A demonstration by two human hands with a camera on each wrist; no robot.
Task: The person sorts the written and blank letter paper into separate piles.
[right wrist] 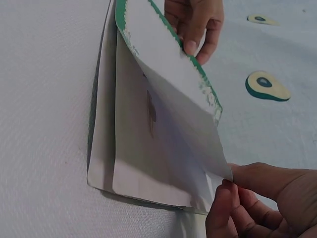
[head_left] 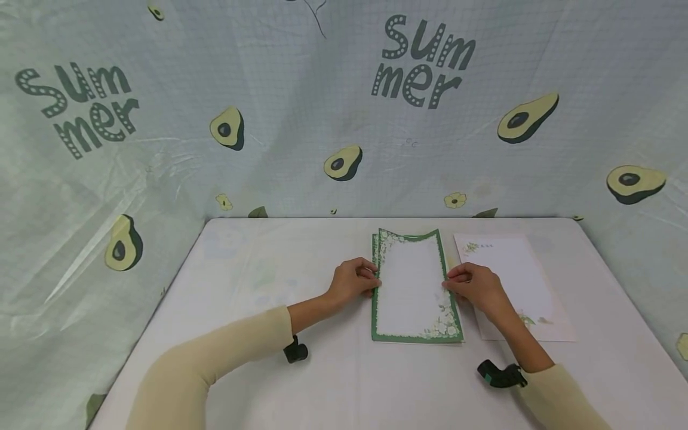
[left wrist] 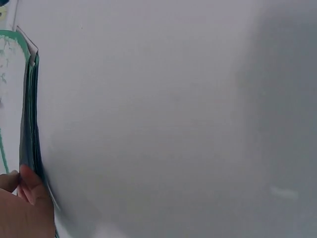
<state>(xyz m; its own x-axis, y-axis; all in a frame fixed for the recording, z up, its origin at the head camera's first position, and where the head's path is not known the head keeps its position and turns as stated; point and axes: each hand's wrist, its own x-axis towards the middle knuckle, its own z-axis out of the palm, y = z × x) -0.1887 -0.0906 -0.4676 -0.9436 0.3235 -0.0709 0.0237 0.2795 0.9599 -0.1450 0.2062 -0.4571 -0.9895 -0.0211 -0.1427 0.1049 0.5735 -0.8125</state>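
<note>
A green-bordered sheet of paper (head_left: 411, 286) with white flowers is held above a stack of similar sheets (right wrist: 148, 168). At its left edge my left hand (head_left: 355, 279) pinches it between thumb and fingers. My right hand (head_left: 478, 289) grips the opposite edge. The right wrist view shows the top sheet bowed upward, its corner between the right thumb (right wrist: 262, 178) and fingers, with a gap over the sheets beneath. Several layered edges (left wrist: 30, 114) of the stack show in the left wrist view, beside the left hand (left wrist: 27, 208).
To the right, a pale pink sheet (head_left: 510, 269) with a floral print lies on the white-covered table (head_left: 258, 269), partly under my right forearm. A cloth backdrop (head_left: 290, 119) with avocados rises behind the table's far edge. Each wrist carries a small black camera (head_left: 295, 350).
</note>
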